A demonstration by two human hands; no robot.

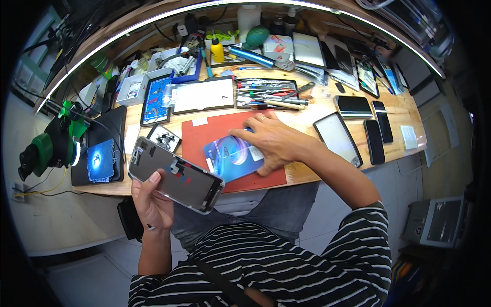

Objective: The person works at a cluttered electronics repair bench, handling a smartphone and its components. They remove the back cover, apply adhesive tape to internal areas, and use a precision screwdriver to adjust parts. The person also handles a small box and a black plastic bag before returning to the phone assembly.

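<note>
My left hand point(153, 202) grips a phone screen assembly point(197, 188) by its lower-left edge, thumb on top. Its grey back faces up, with small red and white marks near the middle, and it is held tilted over the table's front edge. On the red mat point(197, 138) lies a flat blue package point(232, 166) with a swirl picture. My right hand point(279, 140) spans the package's right side, fingers at the far edge and thumb at the near right corner. The palm hides part of it.
Left of the mat sit a tray of black small parts point(166, 137) and a green microscope point(51, 143). Behind are a white-topped tray point(202, 97) and a screwdriver tray point(266, 92). To the right lie an empty-looking tray point(337, 135) and several phones point(374, 140).
</note>
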